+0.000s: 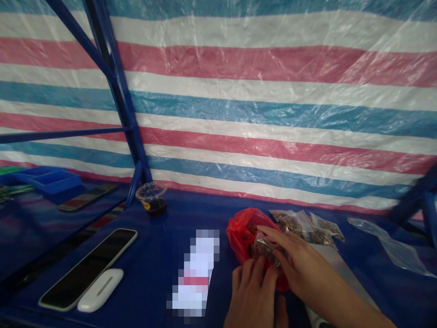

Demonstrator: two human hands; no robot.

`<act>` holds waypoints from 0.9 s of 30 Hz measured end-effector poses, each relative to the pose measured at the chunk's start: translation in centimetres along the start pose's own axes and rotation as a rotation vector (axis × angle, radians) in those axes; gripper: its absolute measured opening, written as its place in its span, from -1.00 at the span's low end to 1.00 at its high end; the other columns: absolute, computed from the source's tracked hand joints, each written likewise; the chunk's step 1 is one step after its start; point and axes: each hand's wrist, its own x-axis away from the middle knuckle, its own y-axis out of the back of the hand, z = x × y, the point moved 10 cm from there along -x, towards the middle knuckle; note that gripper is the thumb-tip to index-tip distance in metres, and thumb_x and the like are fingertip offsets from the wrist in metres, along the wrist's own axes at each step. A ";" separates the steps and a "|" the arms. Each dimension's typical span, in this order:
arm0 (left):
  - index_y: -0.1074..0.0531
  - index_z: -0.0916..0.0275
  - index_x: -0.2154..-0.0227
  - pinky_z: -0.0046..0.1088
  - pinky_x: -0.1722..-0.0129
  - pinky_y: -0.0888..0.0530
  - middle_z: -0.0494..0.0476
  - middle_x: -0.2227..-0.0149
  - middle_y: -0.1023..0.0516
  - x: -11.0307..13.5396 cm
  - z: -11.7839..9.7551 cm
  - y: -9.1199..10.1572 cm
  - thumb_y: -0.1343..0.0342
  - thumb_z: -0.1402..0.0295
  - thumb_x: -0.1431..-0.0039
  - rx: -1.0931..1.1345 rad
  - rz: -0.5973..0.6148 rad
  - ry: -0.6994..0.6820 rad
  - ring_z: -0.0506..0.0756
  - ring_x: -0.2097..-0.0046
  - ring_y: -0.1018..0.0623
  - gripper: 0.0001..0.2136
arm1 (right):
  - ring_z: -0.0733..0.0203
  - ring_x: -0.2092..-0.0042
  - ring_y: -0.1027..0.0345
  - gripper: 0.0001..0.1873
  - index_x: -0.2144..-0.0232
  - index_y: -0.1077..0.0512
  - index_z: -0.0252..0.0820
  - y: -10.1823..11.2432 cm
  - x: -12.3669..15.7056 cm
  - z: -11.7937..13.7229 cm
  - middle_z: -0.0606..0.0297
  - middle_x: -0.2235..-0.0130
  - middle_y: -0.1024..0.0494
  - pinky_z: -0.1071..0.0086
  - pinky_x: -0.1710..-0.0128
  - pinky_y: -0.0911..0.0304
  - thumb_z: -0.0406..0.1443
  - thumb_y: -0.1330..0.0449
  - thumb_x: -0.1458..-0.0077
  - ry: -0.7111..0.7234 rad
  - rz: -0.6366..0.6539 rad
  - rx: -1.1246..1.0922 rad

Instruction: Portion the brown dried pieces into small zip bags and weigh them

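A red plastic bag (243,233) lies on the blue table (157,255), holding small brown pieces. My right hand (290,259) reaches into its mouth from the right, fingers closed on a small clear bag (264,248) with brown pieces inside. My left hand (254,291) rests against the red bag's near edge, fingers curled and pressing on the plastic. Both hands touch the red bag.
Filled clear bags (307,225) lie right of the red bag, an empty one (392,248) farther right. A phone (88,266) and a white device (100,289) lie at left, a small cup (152,198) behind. Blue trays (51,180) sit far left. A striped tarp (273,114) hangs behind.
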 end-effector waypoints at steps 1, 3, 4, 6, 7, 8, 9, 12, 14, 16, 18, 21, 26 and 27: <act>-0.56 0.24 -0.13 0.28 -0.13 -0.56 0.35 -0.25 -0.59 0.0 -0.1 0.0 -0.11 0.49 -0.11 0.005 0.009 0.004 0.49 -0.22 -0.58 -0.52 | 0.01 -0.22 -0.53 -0.48 -0.30 -0.45 -0.03 -0.1 0.0 -0.2 0.12 -0.23 -0.61 0.00 -0.22 -0.47 -0.35 0.03 -0.40 -0.014 -0.007 -0.012; -0.57 0.29 -0.12 0.32 -0.18 -0.52 0.39 -0.25 -0.58 -0.1 -0.2 0.0 -0.12 0.49 -0.12 0.018 0.031 0.012 0.50 -0.25 -0.55 -0.53 | 0.00 -0.26 -0.49 -0.46 -0.32 -0.42 -0.05 -0.5 0.0 -0.4 0.12 -0.27 -0.57 -0.04 -0.27 -0.42 -0.34 0.03 -0.39 -0.038 -0.002 -0.033; -0.58 0.31 -0.11 0.32 -0.21 -0.50 0.41 -0.26 -0.57 -0.1 -0.2 0.1 -0.11 0.49 -0.13 0.025 0.039 0.019 0.49 -0.26 -0.55 -0.54 | -0.01 -0.27 -0.47 -0.45 -0.33 -0.42 -0.05 -0.7 0.1 -0.5 0.12 -0.28 -0.56 -0.06 -0.29 -0.39 -0.35 0.03 -0.38 -0.051 0.002 -0.042; -0.57 0.33 -0.12 0.31 -0.27 -0.45 0.42 -0.28 -0.55 0.0 -0.3 0.1 -0.10 0.50 -0.15 0.040 0.052 0.026 0.47 -0.29 -0.52 -0.54 | -0.03 -0.28 -0.46 -0.45 -0.32 -0.43 -0.04 -1.1 0.1 -0.8 0.12 -0.27 -0.56 -0.08 -0.31 -0.36 -0.33 0.03 -0.37 -0.086 0.017 -0.063; -0.55 0.33 -0.14 0.29 -0.29 -0.44 0.42 -0.29 -0.53 0.0 -0.3 0.1 -0.09 0.51 -0.15 0.048 0.057 0.020 0.45 -0.31 -0.51 -0.53 | -0.05 -0.28 -0.46 -0.47 -0.31 -0.44 -0.02 -1.3 0.1 -1.0 0.12 -0.27 -0.57 -0.07 -0.30 -0.37 -0.30 0.01 -0.38 -0.105 0.031 -0.077; -0.54 0.32 -0.16 0.27 -0.31 -0.43 0.41 -0.31 -0.51 0.1 -0.3 0.1 -0.08 0.50 -0.16 0.056 0.057 0.012 0.43 -0.33 -0.50 -0.52 | -0.06 -0.27 -0.47 -0.48 -0.31 -0.45 -0.01 -1.4 0.1 -1.2 0.12 -0.26 -0.58 -0.07 -0.30 -0.37 -0.26 -0.01 -0.39 -0.125 0.039 -0.094; -0.53 0.31 -0.18 0.26 -0.32 -0.42 0.41 -0.33 -0.49 0.1 -0.3 0.1 -0.08 0.50 -0.17 0.061 0.054 0.003 0.42 -0.35 -0.47 -0.51 | -0.08 -0.27 -0.47 -0.50 -0.30 -0.45 0.01 -1.4 0.2 -1.4 0.13 -0.26 -0.58 -0.08 -0.30 -0.37 -0.21 -0.03 -0.40 -0.146 0.033 -0.111; -0.53 0.24 -0.18 0.24 -0.34 -0.39 0.40 -0.37 -0.44 0.3 0.1 0.0 -0.07 0.48 -0.21 0.052 0.037 -0.014 0.40 -0.40 -0.41 -0.53 | -0.11 -0.28 -0.46 -0.51 -0.28 -0.46 0.05 -0.8 0.2 -2.0 0.17 -0.27 -0.57 -0.09 -0.31 -0.34 -0.13 -0.06 -0.38 -0.193 -0.024 -0.170; -0.56 0.20 -0.14 0.24 -0.33 -0.41 0.39 -0.38 -0.43 0.5 0.3 -0.1 -0.07 0.48 -0.22 0.027 0.014 -0.035 0.40 -0.40 -0.40 -0.57 | -0.10 -0.25 -0.49 -0.52 -0.26 -0.47 0.06 -0.7 0.4 -2.6 0.18 -0.25 -0.59 -0.06 -0.28 -0.38 -0.14 -0.08 -0.36 -0.240 -0.048 -0.229; -0.58 0.14 -0.08 0.28 -0.29 -0.44 0.34 -0.36 -0.46 0.6 0.2 -0.1 -0.07 0.48 -0.22 0.000 -0.024 -0.067 0.40 -0.40 -0.41 -0.60 | -0.05 -0.15 -0.57 -0.53 -0.24 -0.47 0.05 -0.8 0.7 -3.2 0.18 -0.17 -0.65 0.03 -0.18 -0.47 -0.14 -0.11 -0.33 -0.292 -0.053 -0.321; -0.59 0.10 -0.03 0.33 -0.23 -0.48 0.30 -0.34 -0.50 0.6 0.2 0.0 -0.09 0.50 -0.18 -0.035 -0.088 -0.074 0.42 -0.37 -0.45 -0.61 | 0.01 -0.03 -0.64 -0.55 -0.18 -0.48 0.02 -0.6 1.1 -3.6 0.18 -0.06 -0.70 0.13 -0.08 -0.54 -0.15 -0.16 -0.27 -0.324 -0.095 -0.443; -0.60 0.08 0.04 0.35 -0.13 -0.55 0.30 -0.29 -0.55 0.8 -0.2 0.8 -0.12 0.52 -0.10 -0.070 -0.259 -0.086 0.45 -0.29 -0.53 -0.61 | 0.06 0.10 -0.66 -0.56 -0.09 -0.49 -0.06 0.4 1.7 -3.7 0.17 0.09 -0.72 0.24 0.01 -0.58 -0.17 -0.25 -0.16 -0.336 -0.196 -0.619; -0.57 0.05 0.05 0.16 -0.09 -0.62 0.24 -0.32 -0.52 1.7 -1.2 2.0 -0.09 0.58 -0.02 -0.023 -0.467 -0.182 0.36 -0.22 -0.59 -0.54 | 0.02 0.13 -0.66 -0.43 -0.12 -0.46 -0.07 0.6 2.3 -3.6 0.16 0.14 -0.72 0.22 0.09 -0.59 -0.06 -0.38 -0.09 -0.402 -0.173 -0.836; -0.56 0.04 0.04 0.12 -0.09 -0.63 0.22 -0.34 -0.50 1.8 -1.2 2.1 -0.08 0.59 -0.02 -0.017 -0.469 -0.183 0.35 -0.22 -0.59 -0.54 | 0.01 0.13 -0.66 -0.44 -0.09 -0.48 -0.07 0.7 2.4 -3.5 0.15 0.13 -0.73 0.22 0.08 -0.59 -0.02 -0.38 -0.09 -0.410 -0.159 -0.864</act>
